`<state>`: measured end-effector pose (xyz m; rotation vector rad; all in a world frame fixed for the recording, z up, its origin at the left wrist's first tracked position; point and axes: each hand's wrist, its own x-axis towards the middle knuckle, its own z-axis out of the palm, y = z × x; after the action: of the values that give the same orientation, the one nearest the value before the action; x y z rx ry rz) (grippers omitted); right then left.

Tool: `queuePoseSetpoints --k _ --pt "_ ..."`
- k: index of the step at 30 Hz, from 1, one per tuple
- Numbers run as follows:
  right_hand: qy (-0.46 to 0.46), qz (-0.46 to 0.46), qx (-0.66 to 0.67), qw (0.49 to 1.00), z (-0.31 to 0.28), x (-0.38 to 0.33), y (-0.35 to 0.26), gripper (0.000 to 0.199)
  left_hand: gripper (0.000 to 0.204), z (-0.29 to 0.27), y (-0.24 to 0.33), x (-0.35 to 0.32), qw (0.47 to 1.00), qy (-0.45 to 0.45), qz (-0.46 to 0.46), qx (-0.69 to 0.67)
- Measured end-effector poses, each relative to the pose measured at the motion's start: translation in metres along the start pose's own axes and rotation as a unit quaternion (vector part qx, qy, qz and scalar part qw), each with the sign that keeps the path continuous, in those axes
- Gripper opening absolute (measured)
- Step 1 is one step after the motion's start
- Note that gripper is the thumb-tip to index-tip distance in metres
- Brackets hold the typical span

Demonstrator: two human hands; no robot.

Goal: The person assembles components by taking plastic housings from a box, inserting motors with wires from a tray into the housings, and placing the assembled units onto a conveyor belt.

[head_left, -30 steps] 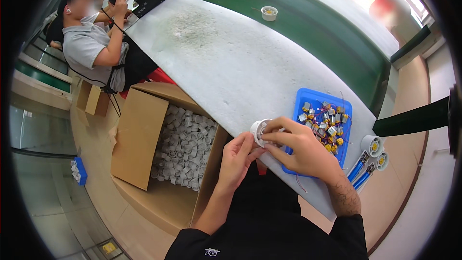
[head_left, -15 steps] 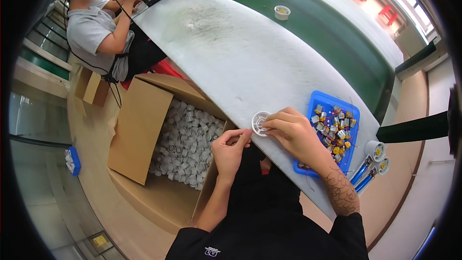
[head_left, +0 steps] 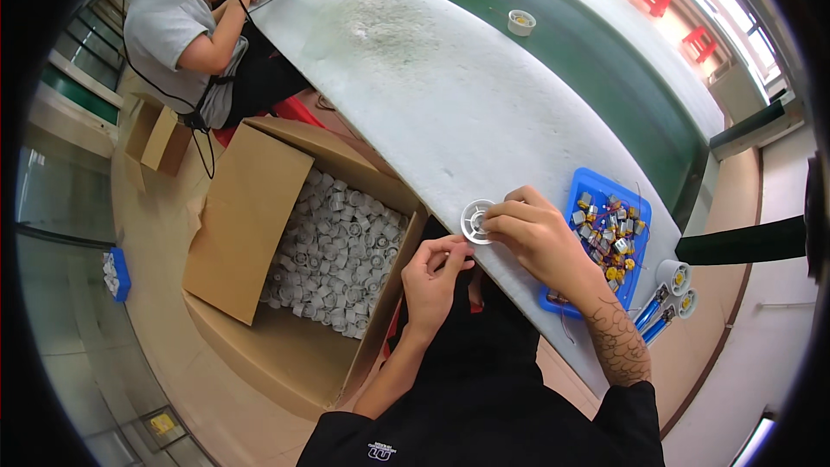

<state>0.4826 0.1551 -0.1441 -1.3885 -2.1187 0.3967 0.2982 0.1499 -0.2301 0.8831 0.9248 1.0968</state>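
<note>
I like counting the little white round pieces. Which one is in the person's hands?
The flat white plastic wheel-shaped disc at the table's near edge, pinched by the right hand. The other white pieces lie heaped in the open brown cardboard box on the floor.

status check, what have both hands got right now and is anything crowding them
Right hand pinching the white round part at the table edge. Left hand fingers curled just below it, contents hidden. Blue tray of small parts right beside, not blocking.
</note>
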Motion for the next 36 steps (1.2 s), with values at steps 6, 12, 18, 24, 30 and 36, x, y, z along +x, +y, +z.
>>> queuePoseSetpoints --k 6,12,18,24,30,36 --pt "-0.01 -0.031 0.047 0.998 0.002 0.0 -0.004 0.018 0.015 0.005 -0.002 0.001 0.999 0.019 0.026 0.016" --pt "-0.029 0.044 0.13 0.99 0.003 -0.004 -0.003 0.02 0.014 0.005 0.003 0.002 0.998 0.024 0.023 0.055" --pt "-0.036 -0.011 0.108 0.993 -0.001 0.004 0.002 0.019 0.017 0.002 0.013 0.003 0.993 0.018 -0.002 0.114" --pt "-0.044 -0.021 0.076 0.996 0.001 0.004 0.007 0.024 0.021 -0.002 0.009 0.004 0.992 -0.017 -0.009 0.128" --pt "-0.032 -0.063 0.02 0.997 0.0 0.005 0.01 0.027 0.024 -0.008 0.004 0.003 0.983 -0.04 0.054 0.173" --pt "0.049 0.005 0.029 0.998 0.012 -0.002 0.003 0.02 0.03 -0.012 0.011 0.002 0.983 -0.095 0.011 0.157"
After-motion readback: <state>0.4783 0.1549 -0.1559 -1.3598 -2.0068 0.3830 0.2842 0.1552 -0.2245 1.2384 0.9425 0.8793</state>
